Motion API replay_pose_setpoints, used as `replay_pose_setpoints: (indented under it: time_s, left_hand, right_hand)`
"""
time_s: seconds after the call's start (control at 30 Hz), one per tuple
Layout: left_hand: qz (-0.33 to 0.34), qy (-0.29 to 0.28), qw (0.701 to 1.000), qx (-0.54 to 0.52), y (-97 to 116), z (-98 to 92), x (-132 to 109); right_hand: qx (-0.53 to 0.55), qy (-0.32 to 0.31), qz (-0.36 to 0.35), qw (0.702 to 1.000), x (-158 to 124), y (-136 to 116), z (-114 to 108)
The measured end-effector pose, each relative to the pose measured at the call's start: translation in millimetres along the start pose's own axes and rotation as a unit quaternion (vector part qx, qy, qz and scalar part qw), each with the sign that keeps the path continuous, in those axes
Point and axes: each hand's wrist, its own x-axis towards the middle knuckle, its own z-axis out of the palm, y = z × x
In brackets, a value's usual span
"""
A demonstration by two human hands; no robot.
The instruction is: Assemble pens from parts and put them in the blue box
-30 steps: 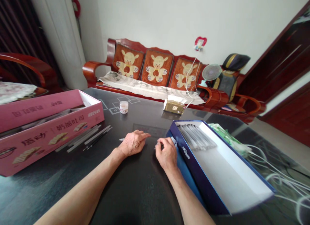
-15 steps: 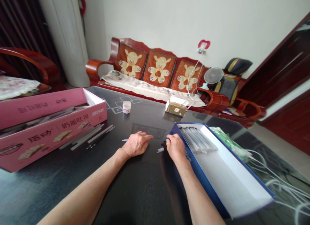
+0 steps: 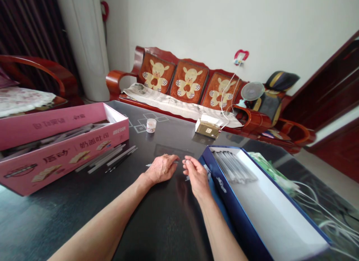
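My left hand [image 3: 163, 168] rests low over the dark table, its fingers closed around a slim pen [image 3: 148, 165] whose ends stick out on both sides. Close to the pen's right end is my right hand [image 3: 196, 173], with thumb and forefinger pinched on something too small to make out. Small pale pieces [image 3: 187, 178] lie on the table, partly hidden by that hand. To the right, a blue box [image 3: 224, 178] holds a row of clear-barrelled pens [image 3: 234, 167] at its far end. Several loose pens [image 3: 108, 158] lie beside the pink box [image 3: 81, 145], which contains more slender pieces.
A small white-lidded jar [image 3: 151, 125] and a tissue pack [image 3: 208, 127] stand toward the table's far side. A green and white packet [image 3: 273, 169] and white cables [image 3: 314, 201] lie right of the blue box. Beyond the table is a wooden sofa [image 3: 120, 79] with cushions.
My right hand has left the spot beside the blue box and moved left, pinching, up to the pen's end. My left hand keeps hold of the pen. The view has shifted slightly.
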Motion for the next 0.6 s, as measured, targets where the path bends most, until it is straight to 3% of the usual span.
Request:
replay_pose_setpoints:
  time_s: [0.13, 0.37, 0.6]
  left_hand:
    - [-0.003, 0.006, 1.000, -0.019, -1.1, 0.6, 0.3]
    - [0.017, 0.021, 0.999, -0.030, -0.3, -0.1, 0.5]
    - [0.024, 0.016, 0.999, -0.026, 2.4, -1.1, 0.3]
  right_hand:
    - [0.123, 0.027, 0.030, 0.992, -11.9, 12.7, 16.4]
    - [0.035, 0.034, -0.011, 0.999, -11.9, 6.7, 16.8]
    - [0.013, 0.024, -0.027, 0.999, -14.2, 3.2, 20.1]
